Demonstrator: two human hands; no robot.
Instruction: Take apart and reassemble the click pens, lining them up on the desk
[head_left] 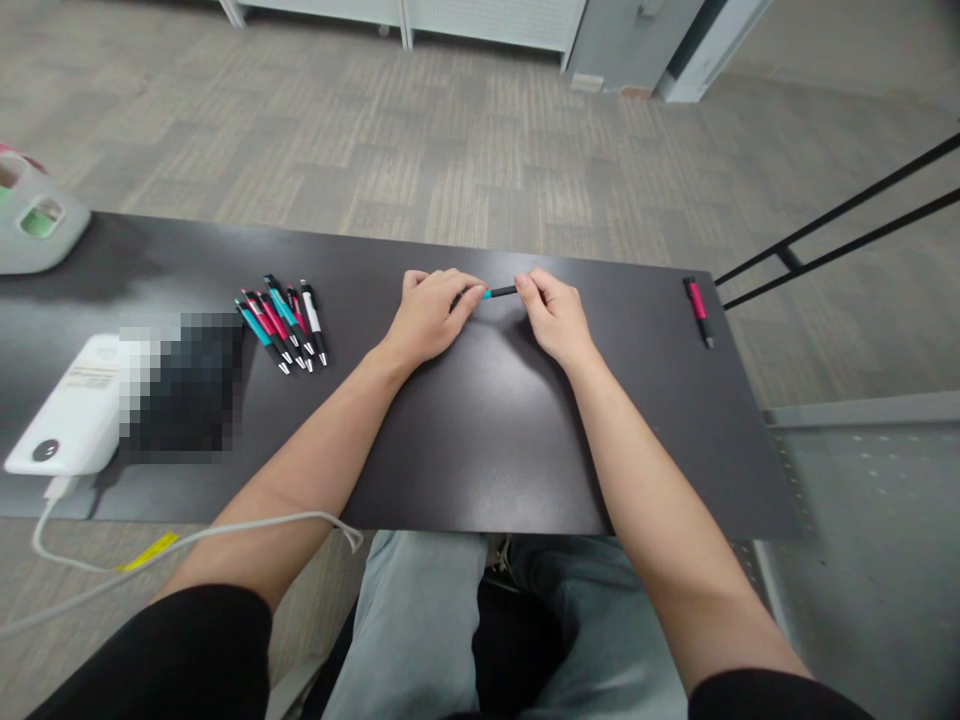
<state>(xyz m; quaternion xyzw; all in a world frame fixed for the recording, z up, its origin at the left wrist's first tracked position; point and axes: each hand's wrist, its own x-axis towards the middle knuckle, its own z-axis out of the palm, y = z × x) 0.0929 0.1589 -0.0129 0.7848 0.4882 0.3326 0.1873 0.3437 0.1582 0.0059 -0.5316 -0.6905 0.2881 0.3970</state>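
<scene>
A teal and black pen (501,292) is held level just above the dark table (480,440), stretched between my two hands. My left hand (435,310) is closed round its teal end, which the fingers mostly cover. At the black end, the fingertips of my right hand (553,312) pinch the pen, hiding its tip. Left of my hands lies a loose pile of several pens (289,325) in teal, red and white with black grips. One red and black pen (699,312) lies alone near the table's right edge.
A white power bank (71,400) with a white cable (262,522) lies at the left; the cable passes over my left forearm. Beside it is a blurred-out dark patch. A whitish plastic container (45,225) stands at the far left corner. Black metal bars (840,225) rise past the right edge.
</scene>
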